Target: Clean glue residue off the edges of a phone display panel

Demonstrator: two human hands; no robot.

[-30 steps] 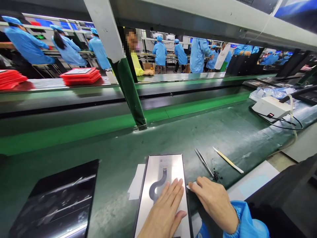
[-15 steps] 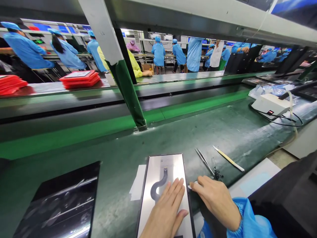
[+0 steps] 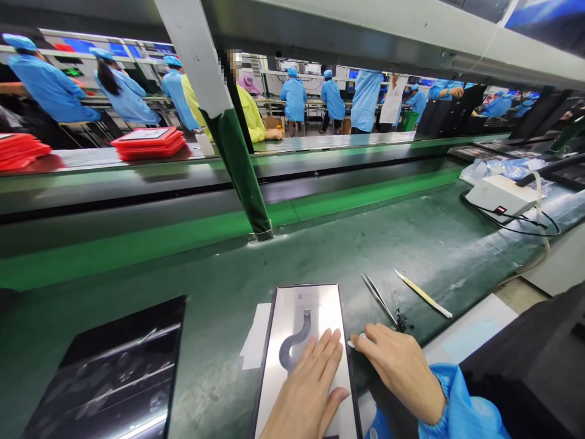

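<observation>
A silver metal-backed panel with a black rim and a curved grey flex cable lies on the green bench. My left hand rests flat on it, fingers stretched out. Beside the panel's right edge, my right hand is closed in a pinch on a small white object, only partly visible. Above that hand lie metal tweezers and a pile of black scraps. A cream-handled blade is to their right. White paper touches the panel's left side.
A glossy black screen lies at the left. A green-wrapped post rises from the bench. At the right are a white box with a black cable and plastic bags. Red packets and people in blue stand or sit beyond.
Both hands hold nearly the same pose. The view has shifted very slightly, and the person in yellow across the bench has moved a little, with the head now partly in view.
</observation>
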